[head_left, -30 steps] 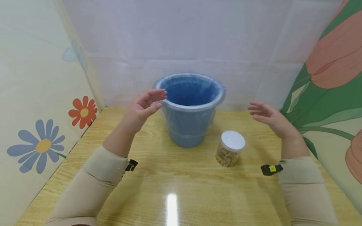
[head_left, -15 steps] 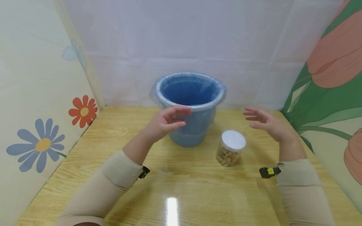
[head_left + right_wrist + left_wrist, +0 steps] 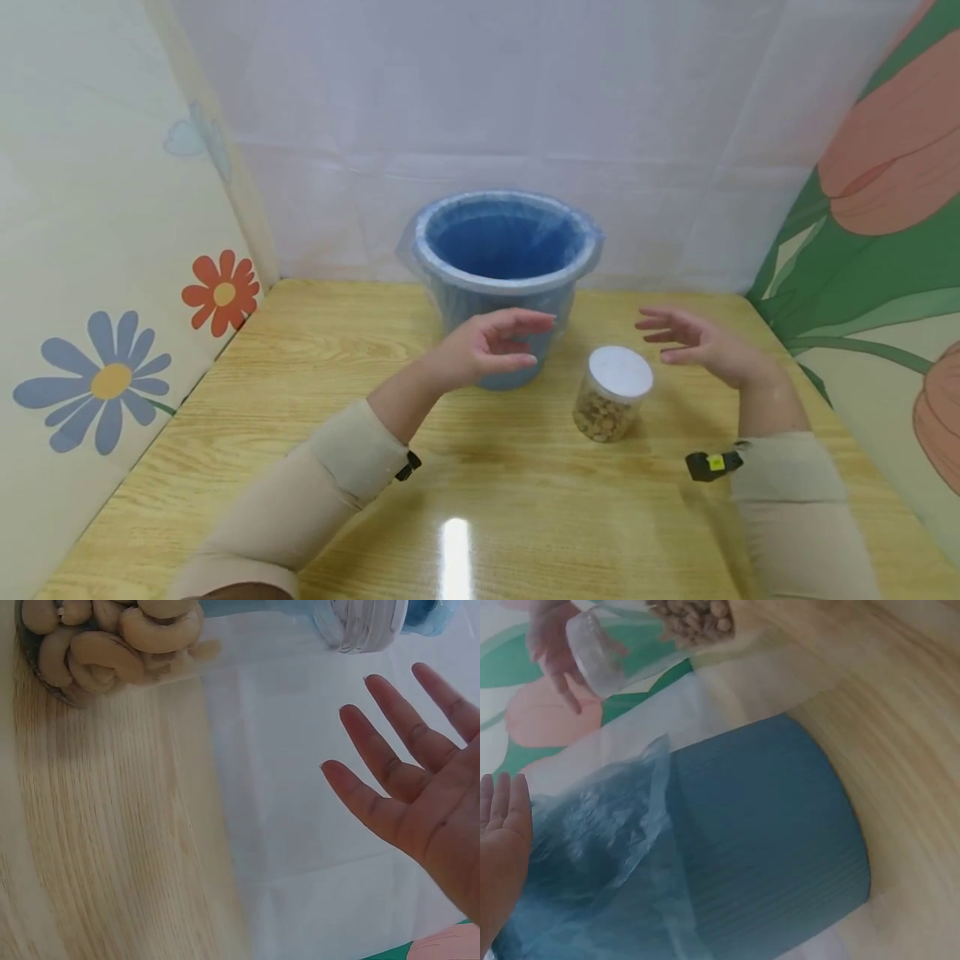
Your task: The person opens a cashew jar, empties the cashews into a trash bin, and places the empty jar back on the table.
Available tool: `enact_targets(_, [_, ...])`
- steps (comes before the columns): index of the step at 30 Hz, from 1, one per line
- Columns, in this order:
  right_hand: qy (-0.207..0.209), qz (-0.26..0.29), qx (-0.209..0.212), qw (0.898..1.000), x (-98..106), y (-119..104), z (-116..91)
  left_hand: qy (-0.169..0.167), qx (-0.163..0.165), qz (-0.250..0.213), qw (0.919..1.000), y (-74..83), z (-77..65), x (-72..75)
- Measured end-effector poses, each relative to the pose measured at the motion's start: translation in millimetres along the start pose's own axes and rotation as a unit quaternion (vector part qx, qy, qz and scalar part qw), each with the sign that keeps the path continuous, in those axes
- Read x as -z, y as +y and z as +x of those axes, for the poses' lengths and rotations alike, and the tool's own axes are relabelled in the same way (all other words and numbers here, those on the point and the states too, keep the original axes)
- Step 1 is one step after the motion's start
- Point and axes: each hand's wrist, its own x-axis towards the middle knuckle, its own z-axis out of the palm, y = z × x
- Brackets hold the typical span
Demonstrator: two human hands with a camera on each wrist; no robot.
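A clear jar (image 3: 609, 404) with a white lid stands upright on the table, partly filled with cashews (image 3: 105, 645). To its left, my left hand (image 3: 498, 346) hovers in front of the bucket, palm toward the jar, holding nothing. My right hand (image 3: 701, 346) is raised to the right of the jar, fingers spread and apart from it. In the right wrist view the fingers (image 3: 390, 769) are extended below the lid end of the jar. The blue bucket (image 3: 772, 825) has a clear plastic liner (image 3: 607, 832) folded over its rim.
The light wooden table (image 3: 360, 533) runs back to a white sheet (image 3: 480, 92). Flower-painted panels stand on the left (image 3: 97, 208) and right (image 3: 885, 275).
My left hand has moved right and down from beside the bucket's rim to in front of the bucket, nearer the jar. My right hand has shifted slightly left and down. Jar and bucket stay put.
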Motion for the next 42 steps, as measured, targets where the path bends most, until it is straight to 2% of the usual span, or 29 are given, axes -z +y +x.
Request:
enact_targets(5, [-0.01,0.013,0.0,1.0,-2.5,6.4,0.9,-0.015,0.022,0.032,0.9991,-20.7,9.8,-10.2])
enact_targets(9, [-0.03,0.034,0.005,0.999,-5.9,9.7,1.5,-0.011,0.047,0.064,0.9968,-30.8,17.4,-17.5])
enact_targets(14, [-0.051,0.044,0.011,0.998,-10.7,14.9,1.1,-0.002,0.085,0.06,0.9946,-39.5,24.3,-27.5])
enact_targets(20, [-0.054,0.05,0.004,0.997,-16.0,22.5,-0.3,0.005,0.12,0.052,0.9914,-52.4,32.9,-39.5])
enact_targets(26, [-0.057,0.027,-0.018,0.998,-22.8,28.9,0.5,0.019,0.144,0.058,0.9877,-64.6,39.7,-45.4])
enact_targets(29, [-0.062,0.033,-0.033,0.997,-26.2,30.6,2.1,0.024,0.155,0.056,0.9861,-67.3,41.9,-47.0])
enact_targets(36, [-0.067,0.039,-0.048,0.996,-30.1,34.2,5.5,0.008,0.183,0.059,0.9813,-74.0,48.0,-53.8])
enact_targets(42, [-0.073,0.051,-0.048,0.995,-33.9,37.5,7.9,-0.006,0.185,0.073,0.9801,-80.7,50.1,-62.1])
